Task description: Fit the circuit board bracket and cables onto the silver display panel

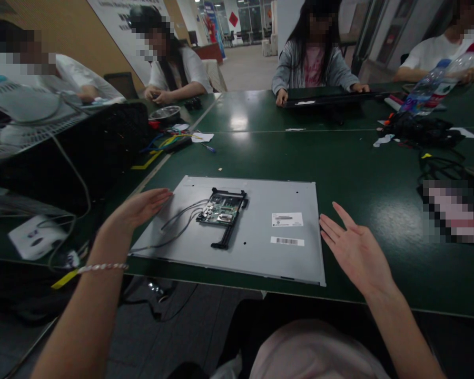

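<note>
Panel (256, 237): is lying flat at the near edge of the green table (363, 163), between the two hands, its labelled grey face pointing up; this position is probably giving both arms equal reach.

Circuit board (221, 208): is sitting on the panel, left of its middle, with a black bracket (229, 231) framing it and stretching toward the near side; the panel seems to be serving as its support.

Grey cables (184, 210): are trailing left from the board, one running toward the panel's near left corner, perhaps lying loose so that nothing is pulling on the board.

Paper labels (286, 219): are facing up on the panel's right part, well apart from the board, so nothing is covering them.

Left hand (142, 208): is holding nothing, its fingers straight and pointing at the panel's left edge; whether they are touching it, I cannot tell.

Right hand (357, 250): is opening flat beside the right edge, fingers apart, palm showing, grasping nothing; contact is unclear here too. Together the hands seem to be bracketing the panel.

Co-worker's black piece (319, 100): is resting across the far side, a hand at either end, likely steadying it.
</note>
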Demonstrator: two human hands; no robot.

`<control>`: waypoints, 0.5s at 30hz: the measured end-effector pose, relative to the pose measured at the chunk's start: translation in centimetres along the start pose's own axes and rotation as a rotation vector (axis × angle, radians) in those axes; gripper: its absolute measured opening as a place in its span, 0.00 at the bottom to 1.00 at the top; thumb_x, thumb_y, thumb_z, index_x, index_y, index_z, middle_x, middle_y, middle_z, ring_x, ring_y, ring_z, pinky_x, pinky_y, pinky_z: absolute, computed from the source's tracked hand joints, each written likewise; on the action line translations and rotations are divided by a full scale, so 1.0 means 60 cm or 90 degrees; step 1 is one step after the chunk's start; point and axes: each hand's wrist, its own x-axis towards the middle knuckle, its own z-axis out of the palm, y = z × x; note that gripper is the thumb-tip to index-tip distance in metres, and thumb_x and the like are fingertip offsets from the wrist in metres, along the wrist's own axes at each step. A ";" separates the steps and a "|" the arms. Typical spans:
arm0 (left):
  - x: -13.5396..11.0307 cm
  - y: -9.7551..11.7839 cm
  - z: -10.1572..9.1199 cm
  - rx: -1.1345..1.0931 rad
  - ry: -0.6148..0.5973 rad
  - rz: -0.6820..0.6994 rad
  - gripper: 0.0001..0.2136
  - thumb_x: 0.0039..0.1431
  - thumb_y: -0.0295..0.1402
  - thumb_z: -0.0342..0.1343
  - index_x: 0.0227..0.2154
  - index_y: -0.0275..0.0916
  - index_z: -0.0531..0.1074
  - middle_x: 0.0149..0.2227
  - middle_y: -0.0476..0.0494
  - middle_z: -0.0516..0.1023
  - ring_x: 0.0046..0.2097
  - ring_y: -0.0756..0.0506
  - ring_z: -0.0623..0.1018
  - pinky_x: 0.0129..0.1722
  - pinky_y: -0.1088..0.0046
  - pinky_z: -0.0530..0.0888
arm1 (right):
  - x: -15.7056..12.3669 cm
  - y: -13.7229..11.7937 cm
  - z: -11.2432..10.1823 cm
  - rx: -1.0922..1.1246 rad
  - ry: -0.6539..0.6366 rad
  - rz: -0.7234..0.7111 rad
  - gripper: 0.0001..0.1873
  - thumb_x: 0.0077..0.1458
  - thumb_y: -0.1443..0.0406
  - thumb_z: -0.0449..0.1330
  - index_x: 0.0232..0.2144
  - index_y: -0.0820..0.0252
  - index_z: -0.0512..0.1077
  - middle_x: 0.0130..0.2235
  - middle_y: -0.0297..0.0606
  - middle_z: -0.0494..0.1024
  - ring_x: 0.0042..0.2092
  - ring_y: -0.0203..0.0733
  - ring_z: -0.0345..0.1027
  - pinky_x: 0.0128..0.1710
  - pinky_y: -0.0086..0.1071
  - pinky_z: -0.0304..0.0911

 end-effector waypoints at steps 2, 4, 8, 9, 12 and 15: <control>-0.006 -0.002 0.002 -0.003 -0.014 0.010 0.09 0.62 0.28 0.52 0.43 0.33 0.72 0.48 0.37 0.78 0.51 0.47 0.74 0.57 0.69 0.66 | -0.005 -0.006 0.003 0.062 0.030 0.014 0.37 0.60 0.54 0.46 0.70 0.51 0.45 0.62 0.42 0.70 0.67 0.45 0.55 0.67 0.46 0.48; -0.013 -0.005 0.004 -0.008 -0.041 0.023 0.10 0.63 0.30 0.54 0.45 0.33 0.72 0.48 0.38 0.77 0.52 0.47 0.73 0.58 0.68 0.66 | -0.010 -0.012 0.007 0.117 0.061 0.029 0.37 0.59 0.54 0.48 0.69 0.49 0.49 0.59 0.40 0.74 0.66 0.44 0.57 0.69 0.45 0.45; -0.024 -0.008 0.010 -0.024 -0.076 0.034 0.12 0.65 0.32 0.53 0.49 0.33 0.70 0.49 0.40 0.76 0.53 0.47 0.72 0.61 0.67 0.61 | -0.018 -0.016 0.011 0.151 0.103 0.028 0.36 0.57 0.55 0.52 0.67 0.46 0.54 0.56 0.37 0.76 0.66 0.43 0.57 0.69 0.43 0.42; -0.027 -0.009 0.012 -0.025 -0.080 0.032 0.12 0.65 0.32 0.52 0.49 0.34 0.70 0.49 0.40 0.76 0.53 0.47 0.71 0.62 0.67 0.61 | -0.019 -0.015 0.010 0.147 0.109 0.024 0.36 0.57 0.55 0.52 0.67 0.46 0.54 0.57 0.37 0.76 0.66 0.43 0.57 0.70 0.43 0.41; -0.037 -0.008 0.020 -0.036 -0.093 0.021 0.13 0.66 0.32 0.52 0.50 0.35 0.70 0.49 0.41 0.75 0.54 0.47 0.71 0.62 0.67 0.60 | -0.022 -0.011 0.006 0.121 0.121 0.012 0.36 0.57 0.54 0.52 0.67 0.46 0.53 0.58 0.38 0.74 0.67 0.44 0.56 0.70 0.43 0.41; -0.047 -0.006 0.028 -0.054 -0.098 0.023 0.12 0.67 0.33 0.51 0.50 0.35 0.70 0.49 0.41 0.75 0.54 0.47 0.71 0.62 0.68 0.61 | -0.025 -0.004 0.000 0.081 0.128 -0.007 0.37 0.58 0.53 0.51 0.68 0.47 0.50 0.61 0.39 0.71 0.68 0.45 0.54 0.69 0.46 0.40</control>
